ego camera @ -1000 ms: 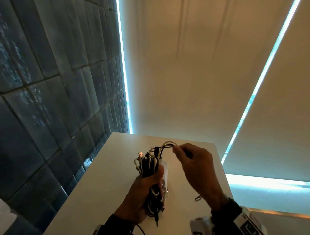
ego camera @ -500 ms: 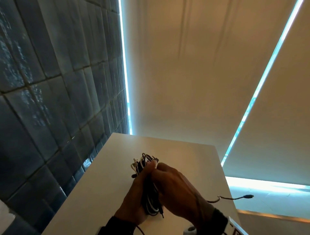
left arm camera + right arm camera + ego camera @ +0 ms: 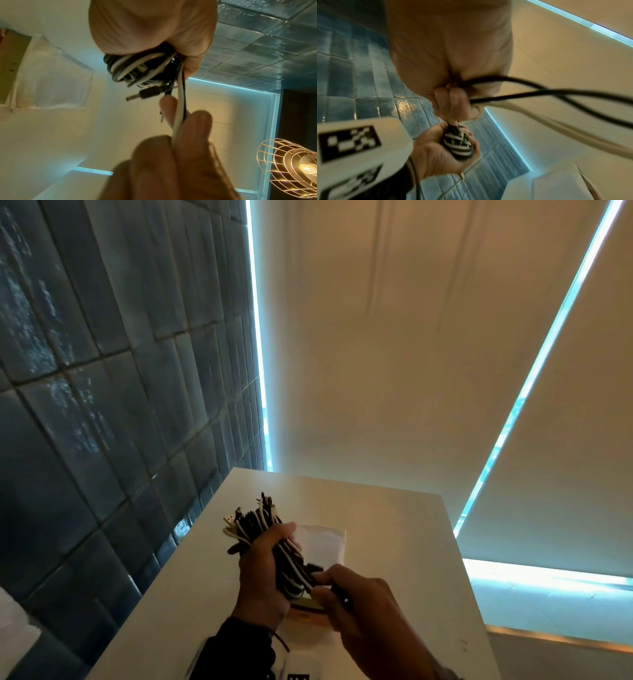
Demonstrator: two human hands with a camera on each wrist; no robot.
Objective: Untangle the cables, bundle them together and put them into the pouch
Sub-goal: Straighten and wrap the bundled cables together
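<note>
My left hand (image 3: pixel 270 559) grips a thick bundle of black and white cables (image 3: pixel 255 523) above the white table (image 3: pixel 394 522), plug ends fanning out up and to the left. At the bundle's lower end my right hand (image 3: pixel 329 587) pinches a white and a black strand (image 3: pixel 180 108). The right wrist view shows black cable (image 3: pixel 539 93) running out of its fist. The white translucent pouch (image 3: pixel 323 542) lies flat on the table just behind the hands. The left wrist view shows the bundle (image 3: pixel 137 70), a barrel plug (image 3: pixel 142 94) sticking out of it, and the pouch (image 3: pixel 51 75).
Dark blue tiles (image 3: pixel 102 405) cover the wall along the table's left edge. Beige blinds (image 3: pixel 394 354) hang behind it. A yellow-green flat item (image 3: pixel 308 607) lies on the table under my hands. A wire-caged lamp (image 3: pixel 291 169) glows in the left wrist view.
My right hand left the loop at the bundle's top, crossed over it and now pinches strands at its lower end. The bundle has tilted to the upper left, uncovering the pouch.
</note>
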